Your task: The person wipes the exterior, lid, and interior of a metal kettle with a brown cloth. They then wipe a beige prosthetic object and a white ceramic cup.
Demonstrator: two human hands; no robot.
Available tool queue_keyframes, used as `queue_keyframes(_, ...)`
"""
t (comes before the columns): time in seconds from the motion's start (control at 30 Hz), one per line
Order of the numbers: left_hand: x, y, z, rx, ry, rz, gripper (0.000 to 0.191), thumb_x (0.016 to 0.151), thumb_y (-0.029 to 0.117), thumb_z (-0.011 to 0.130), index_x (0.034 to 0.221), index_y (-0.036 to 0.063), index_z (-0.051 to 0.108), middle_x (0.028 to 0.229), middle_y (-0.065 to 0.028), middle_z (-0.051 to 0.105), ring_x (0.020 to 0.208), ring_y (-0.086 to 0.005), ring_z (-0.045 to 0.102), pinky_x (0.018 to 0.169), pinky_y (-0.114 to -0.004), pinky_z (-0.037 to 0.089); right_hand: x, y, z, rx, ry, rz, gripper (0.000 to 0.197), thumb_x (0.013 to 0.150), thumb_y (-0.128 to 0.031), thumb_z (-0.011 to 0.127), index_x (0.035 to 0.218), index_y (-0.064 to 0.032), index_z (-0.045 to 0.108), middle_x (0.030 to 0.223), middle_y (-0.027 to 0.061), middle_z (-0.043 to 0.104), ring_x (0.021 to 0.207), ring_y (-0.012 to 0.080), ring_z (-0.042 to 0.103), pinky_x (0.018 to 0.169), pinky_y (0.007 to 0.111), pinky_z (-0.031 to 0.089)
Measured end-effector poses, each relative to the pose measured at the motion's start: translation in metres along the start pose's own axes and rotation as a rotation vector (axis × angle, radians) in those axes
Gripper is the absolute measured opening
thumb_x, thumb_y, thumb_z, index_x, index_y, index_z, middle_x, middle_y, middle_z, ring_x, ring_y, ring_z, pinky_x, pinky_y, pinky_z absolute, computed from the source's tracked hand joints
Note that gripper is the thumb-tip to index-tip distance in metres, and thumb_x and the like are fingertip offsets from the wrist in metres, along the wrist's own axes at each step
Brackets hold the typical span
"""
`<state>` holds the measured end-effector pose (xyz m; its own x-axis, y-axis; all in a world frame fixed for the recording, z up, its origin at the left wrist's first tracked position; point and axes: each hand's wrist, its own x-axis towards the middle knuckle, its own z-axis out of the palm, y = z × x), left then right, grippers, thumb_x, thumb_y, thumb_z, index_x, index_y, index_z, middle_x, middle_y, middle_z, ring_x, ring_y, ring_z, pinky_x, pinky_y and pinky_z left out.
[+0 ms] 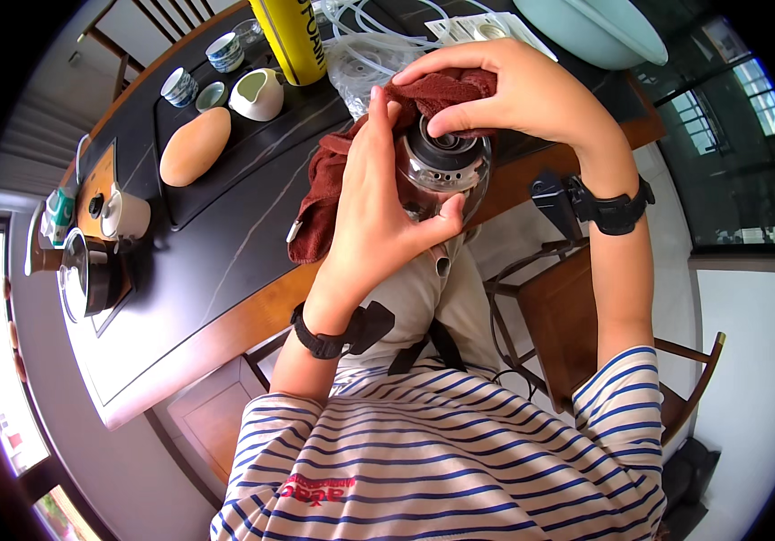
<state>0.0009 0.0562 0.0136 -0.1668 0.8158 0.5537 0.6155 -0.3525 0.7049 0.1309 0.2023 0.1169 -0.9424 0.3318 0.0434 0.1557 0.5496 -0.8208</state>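
Observation:
My left hand [381, 196] supports the side of a glass kettle [477, 203], its thumb reaching across the front. The kettle is tilted so that a black round base with a ringed socket [452, 143] faces up towards me. A steel band with small holes circles that base, and a metal spout [440, 262] pokes out below my left thumb. Bunched in my right hand [516, 95] is a dark red cloth [452, 91], pressed against the kettle's far side. Another part of dark red cloth [323, 196] hangs beside my left hand over the table. My fingers hide much of the glass.
The black table [239, 223] bears a tan oval object [195, 147], a white pitcher [257, 95], stacked cups [179, 88], a yellow can [293, 40], clear tubing [374, 27] and a pale basin [597, 30]. A lidded pot [100, 274] stands left; a wooden chair [556, 318] is right.

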Motion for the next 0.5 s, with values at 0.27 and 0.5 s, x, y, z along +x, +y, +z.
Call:
queue_keyframes(0.27,0.002,-0.002,-0.001,0.031,-0.005,0.065,0.107,0.068,0.023,0.076,0.150,-0.0013,0.012,0.138,-0.0242,0.038,0.128,-0.0355,0.040,0.108,-0.042,0.032,-0.015,0.012,-0.012,0.093,-0.001,0.031,0.044,0.083,-0.008,0.070,0.125,-0.0005,0.060,0.118,0.0064,0.065,0.104,0.0121,0.060,0.093,0.025,0.046)
queue_keyframes(0.5,0.003,-0.004,0.001,0.006,0.009,0.100,0.108,0.065,0.025,0.076,0.147,-0.0079,0.015,0.131,-0.0243,0.042,0.121,-0.0386,0.041,0.104,-0.044,0.034,0.009,-0.011,-0.002,-0.334,0.010,-0.047,0.036,0.071,-0.006,0.076,0.106,-0.0047,0.067,0.097,0.0059,0.069,0.086,0.0120,0.062,0.082,0.026,0.050)
